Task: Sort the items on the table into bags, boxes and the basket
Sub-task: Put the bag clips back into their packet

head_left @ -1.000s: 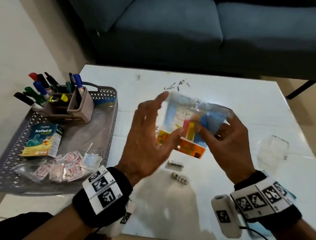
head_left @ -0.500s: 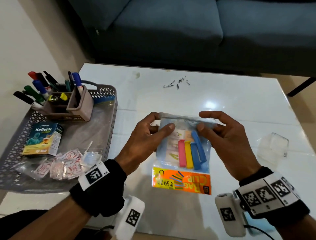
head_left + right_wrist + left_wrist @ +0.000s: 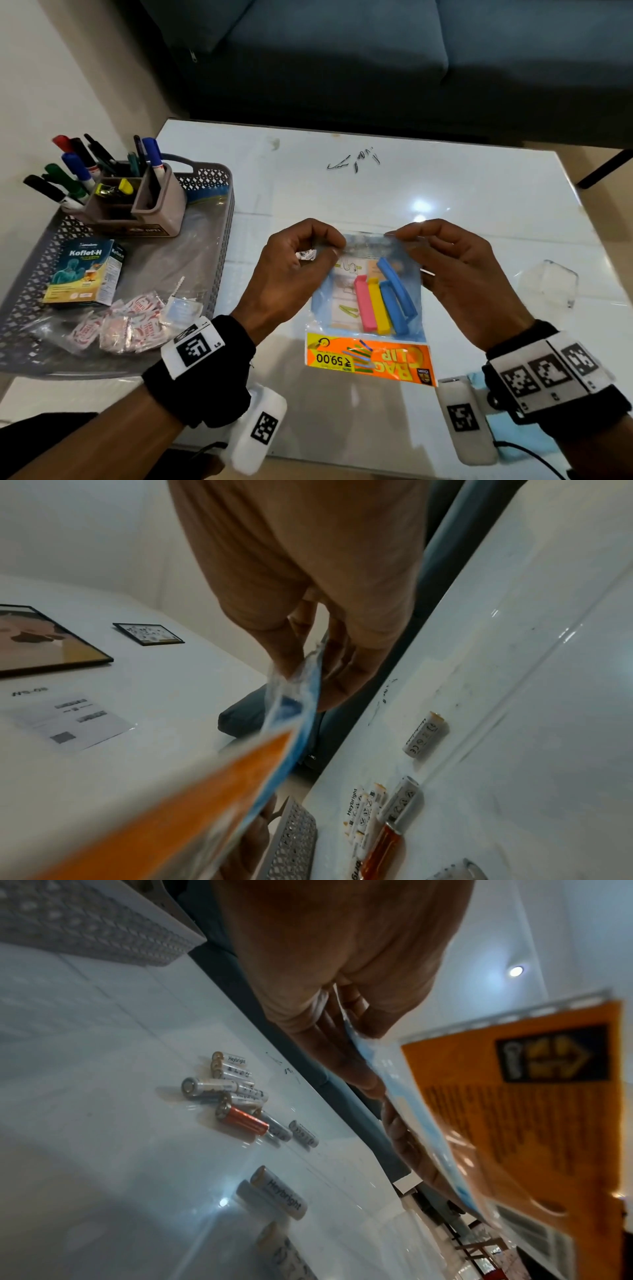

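A clear zip bag (image 3: 368,294) hangs above the white table, holding a pack of pink, yellow and blue bag clips (image 3: 383,305) with an orange card (image 3: 370,359) at its lower end. My left hand (image 3: 329,246) pinches the bag's top left corner. My right hand (image 3: 399,238) pinches the top right corner. The bag (image 3: 428,1123) shows edge-on in the left wrist view, and the bag (image 3: 294,696) also appears in the right wrist view. Several batteries (image 3: 240,1096) lie on the table under the bag, one of them orange; the head view hides them.
A grey mesh basket (image 3: 219,219) at the left holds a marker organiser (image 3: 137,202), a Koflet-H box (image 3: 85,270) and sachets (image 3: 116,325). A clear plastic box (image 3: 548,287) sits at the right. Small dark pins (image 3: 356,161) lie farther back. A blue sofa stands behind the table.
The bag has swung from tilted up to hanging flat with its orange card toward me. Both hands have shifted to pinch its top corners and moved apart along the top edge.
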`<state>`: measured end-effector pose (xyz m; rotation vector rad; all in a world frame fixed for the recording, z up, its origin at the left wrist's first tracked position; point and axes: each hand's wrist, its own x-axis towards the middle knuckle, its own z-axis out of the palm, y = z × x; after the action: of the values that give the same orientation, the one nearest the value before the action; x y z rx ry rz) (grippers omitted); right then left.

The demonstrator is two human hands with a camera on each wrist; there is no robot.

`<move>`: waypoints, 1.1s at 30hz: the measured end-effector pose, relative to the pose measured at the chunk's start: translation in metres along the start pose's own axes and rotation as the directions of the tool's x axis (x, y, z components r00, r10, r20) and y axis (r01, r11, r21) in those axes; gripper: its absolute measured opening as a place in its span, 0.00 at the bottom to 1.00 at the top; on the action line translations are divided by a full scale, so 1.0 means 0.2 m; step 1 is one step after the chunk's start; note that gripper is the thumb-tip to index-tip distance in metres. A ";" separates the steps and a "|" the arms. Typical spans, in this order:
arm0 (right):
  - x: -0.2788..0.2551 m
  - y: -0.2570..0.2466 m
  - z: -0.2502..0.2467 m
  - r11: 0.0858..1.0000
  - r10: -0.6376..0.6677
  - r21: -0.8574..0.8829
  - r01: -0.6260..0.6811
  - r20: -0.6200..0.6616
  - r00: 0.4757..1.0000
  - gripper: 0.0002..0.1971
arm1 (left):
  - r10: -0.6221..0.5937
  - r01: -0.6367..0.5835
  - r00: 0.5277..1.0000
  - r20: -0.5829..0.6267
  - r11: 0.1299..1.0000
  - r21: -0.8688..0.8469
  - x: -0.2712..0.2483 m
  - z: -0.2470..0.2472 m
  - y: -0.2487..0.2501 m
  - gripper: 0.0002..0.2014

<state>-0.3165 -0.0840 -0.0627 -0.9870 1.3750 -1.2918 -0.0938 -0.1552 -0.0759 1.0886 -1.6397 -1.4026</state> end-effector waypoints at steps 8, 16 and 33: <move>0.00 -0.02 -0.02 0.992 0.127 -0.005 -0.127 -0.030 0.991 0.19 | 0.004 -0.002 0.999 -0.051 1.000 0.030 -0.01 0.02 0.01 0.02; -0.02 0.04 0.06 0.976 0.061 -0.206 -0.069 -0.041 0.997 0.23 | -0.098 0.098 0.995 -0.001 0.994 -0.047 -0.04 0.03 0.02 0.24; 0.02 -0.03 -0.03 0.996 0.074 -0.036 -0.075 -0.034 0.997 0.17 | -0.390 0.390 0.916 0.095 0.810 -0.437 0.06 -0.09 0.01 0.17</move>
<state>-0.3243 -0.0863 -0.0569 -0.9342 1.4524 -1.2354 -0.0830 -0.1725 -0.0703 1.1793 -1.0312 -1.9290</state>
